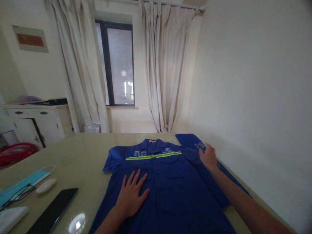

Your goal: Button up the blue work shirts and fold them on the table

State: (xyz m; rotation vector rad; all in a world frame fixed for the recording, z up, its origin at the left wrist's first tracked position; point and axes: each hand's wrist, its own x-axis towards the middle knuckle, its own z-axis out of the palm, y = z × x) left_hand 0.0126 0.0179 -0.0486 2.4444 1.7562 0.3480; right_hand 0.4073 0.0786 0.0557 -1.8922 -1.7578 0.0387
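A dark blue short-sleeved work shirt (pixel 168 195) lies spread front side up on the table, its collar at the far end. A yellow-green stripe crosses its chest below white lettering. My left hand (pixel 131 195) rests flat on the shirt's front, fingers spread. At the sleeve on the right is my right hand (pixel 209 156), its fingers bent and close together over the cuff; the hand partly hides what is pinched there. Beneath and beyond that sleeve lies another blue cloth piece (pixel 186 139) with pale lettering, partly covered by the shirt and my right arm.
On the table's left (pixel 80 152) are a black phone (pixel 55 211), a blue face mask (pixel 31 180), glasses (pixel 20 194), a white oval object (pixel 45 186) and a white case (pixel 12 219). A wall (pixel 258 97) runs along the right edge. Curtains (pixel 165 65) hang behind.
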